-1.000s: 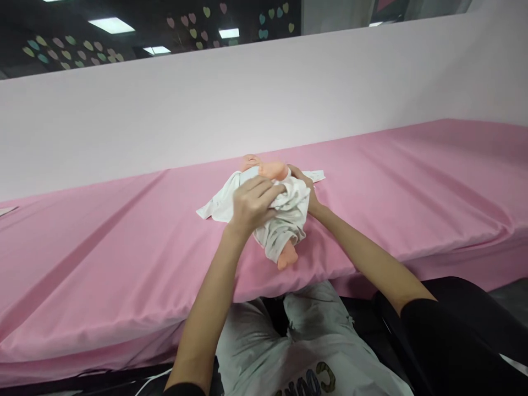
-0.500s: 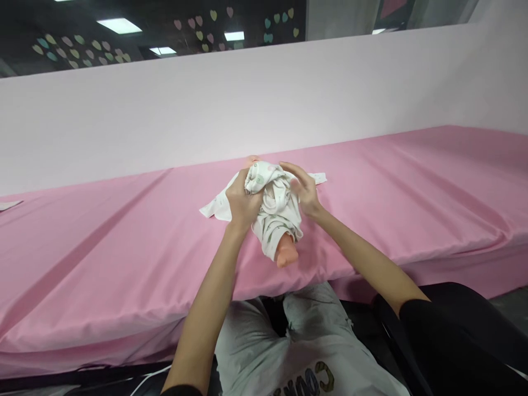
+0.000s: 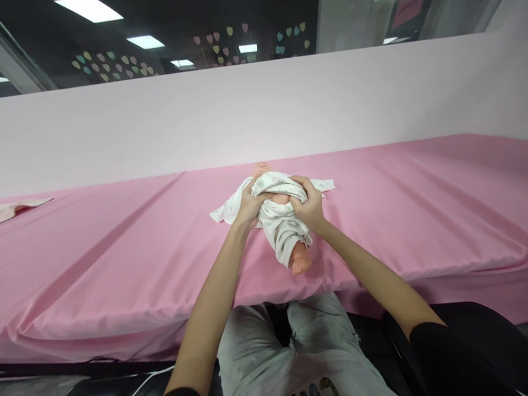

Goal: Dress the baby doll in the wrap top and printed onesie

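A baby doll (image 3: 302, 260) lies on its back on the pink cloth, head toward the wall and feet toward me. It wears a white patterned top (image 3: 275, 180) with the sleeves spread to both sides, and matching white trousers (image 3: 281, 226). My left hand (image 3: 249, 205) grips the top's lower edge on the left, thumb across the front. On the other side, my right hand (image 3: 308, 202) pinches the same hem between thumb and fingers. A strip of the doll's bare belly (image 3: 280, 198) shows between top and trousers. The doll's head is mostly hidden behind the raised top.
Pink cloth (image 3: 144, 247) covers the long table, with folds along its front edge. Behind it stands a white wall (image 3: 165, 126) below dark glass with heart stickers. A pale piece of fabric (image 3: 25, 208) lies at the far left. My lap is below the table edge.
My right hand has closed on the top's hem. The bunched cloth is now spread wider between both hands, baring the doll's belly. The camera view has shifted slightly.
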The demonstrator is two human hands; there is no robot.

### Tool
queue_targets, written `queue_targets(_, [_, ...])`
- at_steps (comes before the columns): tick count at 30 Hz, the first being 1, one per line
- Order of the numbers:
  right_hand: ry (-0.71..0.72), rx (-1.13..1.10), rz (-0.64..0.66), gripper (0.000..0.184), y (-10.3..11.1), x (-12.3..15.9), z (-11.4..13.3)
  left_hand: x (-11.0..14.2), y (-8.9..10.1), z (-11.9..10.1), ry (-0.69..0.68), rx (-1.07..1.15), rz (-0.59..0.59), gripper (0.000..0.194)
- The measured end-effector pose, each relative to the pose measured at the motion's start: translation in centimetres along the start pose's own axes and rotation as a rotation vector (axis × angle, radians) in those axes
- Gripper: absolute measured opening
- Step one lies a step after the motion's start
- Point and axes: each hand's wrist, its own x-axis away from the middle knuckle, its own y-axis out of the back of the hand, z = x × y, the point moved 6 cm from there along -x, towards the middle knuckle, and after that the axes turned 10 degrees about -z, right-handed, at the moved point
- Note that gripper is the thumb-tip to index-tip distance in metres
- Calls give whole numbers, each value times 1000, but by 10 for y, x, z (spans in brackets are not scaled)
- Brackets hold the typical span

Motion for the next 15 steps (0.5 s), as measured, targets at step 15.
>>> queue_targets(15, [-638, -430, 25, 50, 9, -18, -35, 21, -27, 11, 59, -64, 236, 81])
